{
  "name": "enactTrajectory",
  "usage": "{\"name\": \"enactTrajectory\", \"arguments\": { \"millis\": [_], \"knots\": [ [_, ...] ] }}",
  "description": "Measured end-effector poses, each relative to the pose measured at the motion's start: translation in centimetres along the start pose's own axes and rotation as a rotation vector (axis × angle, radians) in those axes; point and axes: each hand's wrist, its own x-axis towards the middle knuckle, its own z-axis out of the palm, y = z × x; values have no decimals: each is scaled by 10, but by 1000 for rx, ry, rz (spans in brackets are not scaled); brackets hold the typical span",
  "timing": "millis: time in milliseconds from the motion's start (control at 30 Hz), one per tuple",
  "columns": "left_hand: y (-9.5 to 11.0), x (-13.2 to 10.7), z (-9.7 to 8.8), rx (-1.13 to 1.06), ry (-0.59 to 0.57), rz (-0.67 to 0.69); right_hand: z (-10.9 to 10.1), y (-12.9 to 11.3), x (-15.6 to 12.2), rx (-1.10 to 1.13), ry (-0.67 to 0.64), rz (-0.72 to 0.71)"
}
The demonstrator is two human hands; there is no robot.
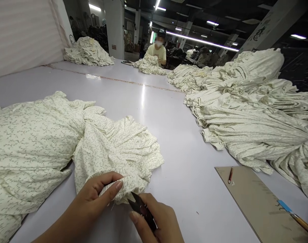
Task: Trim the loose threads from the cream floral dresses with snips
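A pale garment with a small green leafy print (100, 145) lies gathered on the table in front of me. My left hand (100, 190) pinches its elastic, ruffled edge between thumb and fingers. Black thread snips (144, 211) sit in my right hand (160, 219), blades parted and pointing at the fabric edge by my left thumb. From that edge a loose thread (113, 205) hangs down. Whether the blades touch the cloth I cannot tell.
More of the printed cloth (30, 135) is heaped at the left. Large garment piles (257, 118) line the right side. A cardboard sheet (247, 192) carries a red pen (230, 175) and a craft knife (300, 221). Across the table, a masked person (156, 50) stands behind another pile (150, 64).
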Motion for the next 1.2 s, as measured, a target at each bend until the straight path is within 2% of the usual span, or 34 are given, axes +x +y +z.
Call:
{"name": "enactTrajectory", "arguments": {
  "millis": [200, 400, 700, 733, 800, 867, 900, 933, 967, 1000, 1100, 1133, 1200],
  "knots": [
    [-9, -7, 2, 160, 97, 41, 5, 3, 3, -86, -47, 10],
    [-7, -9, 2, 142, 65, 23, 1, 0, 1, -1, -67, 108],
    [-14, -10, 2, 111, 104, 9, -1, -3, 2, 11, -27, 39],
    [-14, -11, 2, 110, 91, 49, -3, -4, 2, 39, -12, 30],
    [-12, -10, 1, 166, 76, 225, -11, -4, 3, 109, 12, 48],
    [-9, -7, -2, 288, 191, 439, -17, -4, 6, 208, 19, 107],
    [-7, -5, -4, 331, 292, 486, -18, -3, 7, 268, 14, 135],
    [-5, -4, -6, 331, 383, 469, -19, -2, 9, 331, 6, 151],
    [-4, -2, -7, 268, 430, 391, -17, -1, 11, 395, -5, 151],
    [-2, -1, -8, 145, 405, 267, -15, -1, 12, 446, -21, 143],
    [2, 1, -6, -365, 126, -107, -2, -1, 14, 465, -94, 95],
    [3, 1, -4, -488, 52, -180, 2, -1, 15, 435, -108, 72],
    [3, 0, -1, -549, 0, -222, 10, -2, 14, 334, -89, 39]
  ]
}}
